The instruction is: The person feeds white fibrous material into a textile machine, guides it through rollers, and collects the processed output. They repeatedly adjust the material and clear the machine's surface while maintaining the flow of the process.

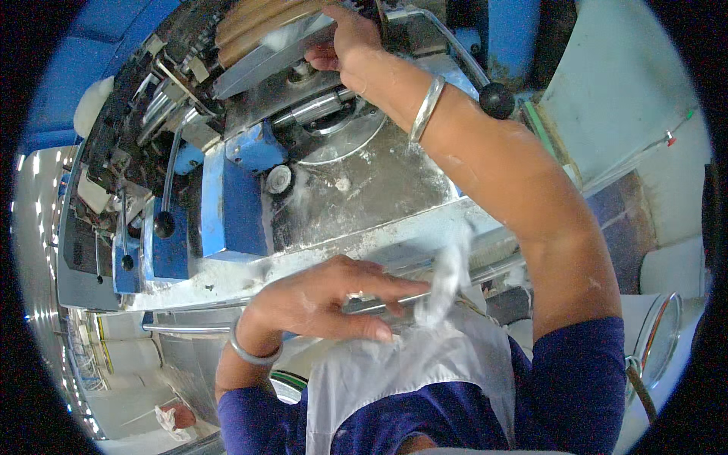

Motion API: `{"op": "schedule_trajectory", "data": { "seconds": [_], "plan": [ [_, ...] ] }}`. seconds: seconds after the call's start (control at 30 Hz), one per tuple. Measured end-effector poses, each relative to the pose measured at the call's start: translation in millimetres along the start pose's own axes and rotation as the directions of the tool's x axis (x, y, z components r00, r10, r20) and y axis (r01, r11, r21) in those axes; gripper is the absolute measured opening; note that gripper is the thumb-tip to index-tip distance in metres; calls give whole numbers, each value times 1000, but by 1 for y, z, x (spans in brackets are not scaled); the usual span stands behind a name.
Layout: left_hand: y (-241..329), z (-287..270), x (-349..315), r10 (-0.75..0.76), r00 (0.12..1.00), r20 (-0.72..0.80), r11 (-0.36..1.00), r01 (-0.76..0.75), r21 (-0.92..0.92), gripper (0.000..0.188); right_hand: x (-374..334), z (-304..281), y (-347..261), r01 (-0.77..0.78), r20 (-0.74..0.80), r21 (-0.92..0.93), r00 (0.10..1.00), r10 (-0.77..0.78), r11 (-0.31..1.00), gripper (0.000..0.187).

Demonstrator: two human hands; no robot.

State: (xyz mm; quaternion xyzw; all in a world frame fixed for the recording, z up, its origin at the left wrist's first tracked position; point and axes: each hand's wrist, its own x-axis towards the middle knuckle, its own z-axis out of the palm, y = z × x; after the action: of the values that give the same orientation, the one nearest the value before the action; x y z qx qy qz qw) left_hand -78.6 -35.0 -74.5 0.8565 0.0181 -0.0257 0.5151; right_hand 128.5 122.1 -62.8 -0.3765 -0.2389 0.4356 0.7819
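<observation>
At the top of the view, my right hand (353, 38) closes around the end of a long metal plate (265, 64) on the machine. Its fingers curl at the plate's edge. Brown ribbed pieces (262, 26) lie along the back of this plate. My left hand (330, 299) is in front of the machine's near edge, palm down, with thumb and fingers apart. Just right of its fingertips is a white wispy thing (446, 280), smeared by motion. I cannot make out its kind, nor whether the fingertips touch it. White residue marks both hands.
The machine's dark flat bed (356, 186) has white residue and a round knob (279, 180). Levers with black balls (164, 224) stand at the left, and another black ball (497, 100) is beside my right forearm. A metal rail (189, 328) runs along the front.
</observation>
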Motion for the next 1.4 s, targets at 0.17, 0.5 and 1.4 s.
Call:
{"op": "schedule_trajectory", "data": {
  "seconds": [0.17,0.5,1.4],
  "plan": [
    [3,3,-35,109,852,-512,753,265,602,36,1,-11,-6,-125,-78,-62,990,120,990,44],
    [-77,69,-196,209,-166,-964,783,619,63,32,11,-14,-1,-73,-74,16,995,74,997,39],
    [-153,112,-258,-273,9,-962,480,868,-129,70,-14,-22,-11,-1,-24,-77,1000,-1,997,38]
  ]
}}
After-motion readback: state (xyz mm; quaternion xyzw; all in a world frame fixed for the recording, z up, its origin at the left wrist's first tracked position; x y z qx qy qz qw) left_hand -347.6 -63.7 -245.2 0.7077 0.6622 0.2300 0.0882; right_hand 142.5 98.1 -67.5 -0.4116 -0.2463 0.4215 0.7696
